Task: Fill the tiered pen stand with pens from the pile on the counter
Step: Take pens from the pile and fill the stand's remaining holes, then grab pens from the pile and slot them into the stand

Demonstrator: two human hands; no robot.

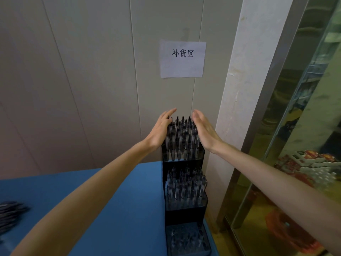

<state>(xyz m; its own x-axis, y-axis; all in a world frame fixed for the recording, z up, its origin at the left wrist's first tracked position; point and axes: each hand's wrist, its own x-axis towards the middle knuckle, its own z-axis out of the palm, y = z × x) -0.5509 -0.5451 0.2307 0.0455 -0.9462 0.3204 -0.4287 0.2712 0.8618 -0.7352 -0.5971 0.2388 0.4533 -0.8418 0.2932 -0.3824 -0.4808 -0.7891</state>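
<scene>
A black tiered pen stand (184,215) stands at the right edge of the blue counter (110,200), against the wall. Its top tier holds several upright black pens (181,137), and the middle tier (186,189) holds several more. The bottom tier (187,241) looks blurred; its contents are unclear. My left hand (160,129) presses flat, fingers straight, against the left side of the top bunch. Flat against that bunch's right side lies my right hand (205,131). A dark pile of pens (11,213) lies at the counter's far left edge.
A paper sign (182,59) with printed characters hangs on the panelled wall above the stand. A white pillar (238,100) and a glass-fronted cabinet (295,145) rise just right of the counter.
</scene>
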